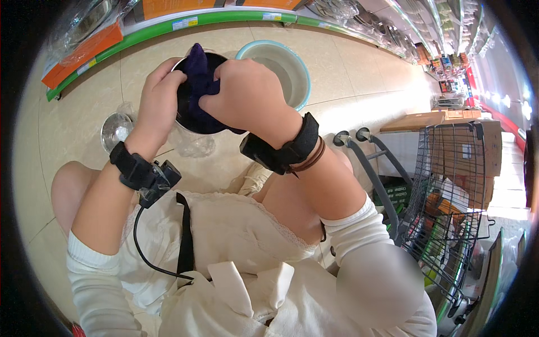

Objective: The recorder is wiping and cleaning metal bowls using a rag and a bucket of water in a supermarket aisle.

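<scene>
My left hand (158, 94) grips the rim of a round black pan or bowl (183, 105), thumb over its edge. The vessel is tilted so that its dark inside faces me, and any handle is hidden. A dark purple cloth (197, 69) lies bunched across that inside. Pinched in my right hand (248, 94), the cloth is pressed against the black surface. Just behind my right hand, a pale basin with a light blue rim (308, 80) stands on the floor. Left of my left wrist is a shiny metal bowl (108, 132) with crumpled clear plastic (122, 130) by it.
A store shelf with a green front edge (231, 17) curves along the back, holding plastic-wrapped metalware and orange boxes (177, 8). To the right stand a wire shopping cart (446, 168) and cardboard boxes (490, 147). More clear plastic (196, 143) lies on the tiles below the pan.
</scene>
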`<move>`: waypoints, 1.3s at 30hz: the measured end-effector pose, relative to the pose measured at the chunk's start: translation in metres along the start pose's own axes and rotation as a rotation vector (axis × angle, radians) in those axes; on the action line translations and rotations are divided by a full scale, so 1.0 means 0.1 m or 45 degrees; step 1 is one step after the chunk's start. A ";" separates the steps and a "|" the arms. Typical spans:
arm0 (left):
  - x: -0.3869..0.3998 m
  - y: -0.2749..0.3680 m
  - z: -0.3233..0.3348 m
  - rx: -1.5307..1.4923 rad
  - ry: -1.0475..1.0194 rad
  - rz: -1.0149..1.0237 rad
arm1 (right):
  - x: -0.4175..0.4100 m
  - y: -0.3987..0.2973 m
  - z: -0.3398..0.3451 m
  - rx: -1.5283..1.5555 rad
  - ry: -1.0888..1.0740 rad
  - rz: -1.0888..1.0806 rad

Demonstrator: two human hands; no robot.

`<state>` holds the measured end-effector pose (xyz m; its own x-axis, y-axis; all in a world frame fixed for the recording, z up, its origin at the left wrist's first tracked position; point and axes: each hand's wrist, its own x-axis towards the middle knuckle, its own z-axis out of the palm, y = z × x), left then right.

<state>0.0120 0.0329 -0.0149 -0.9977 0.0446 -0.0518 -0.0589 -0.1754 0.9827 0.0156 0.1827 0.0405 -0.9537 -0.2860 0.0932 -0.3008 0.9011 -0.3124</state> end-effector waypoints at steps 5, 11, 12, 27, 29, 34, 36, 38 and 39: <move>0.06 0.04 -0.06 -0.164 0.080 -0.178 | 0.06 0.11 -0.12 0.537 -0.093 0.089; 0.11 0.21 -0.16 -0.568 0.153 -0.689 | 0.03 0.27 -0.53 1.729 0.624 0.097; 0.09 0.23 -0.14 -0.661 0.121 -0.770 | 0.03 0.23 -0.61 1.732 0.667 0.211; -0.11 0.15 -0.05 -0.542 -0.214 -1.002 | 0.10 0.16 -0.06 1.024 0.733 -0.216; -0.13 0.16 -0.11 -0.537 -0.343 -0.983 | 0.06 0.12 -0.02 0.945 0.716 -0.274; -0.24 0.25 -0.07 -0.816 -0.408 -0.875 | -0.10 -0.10 0.03 0.648 0.653 -0.483; -0.23 0.17 -0.17 -0.981 -0.492 -0.720 | -0.16 -0.20 0.03 0.663 0.531 -0.499; -0.18 0.10 -0.10 -0.558 -0.127 -0.418 | -0.15 -0.21 0.04 0.665 0.414 -0.506; -0.17 0.12 -0.09 -0.559 -0.132 -0.420 | -0.11 -0.16 0.05 0.667 0.501 -0.467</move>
<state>0.0283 0.0210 -0.0034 -0.9164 0.2596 -0.3048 -0.3989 -0.5277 0.7499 0.0310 0.1694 0.0402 -0.7539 -0.3118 0.5783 -0.6514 0.4695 -0.5961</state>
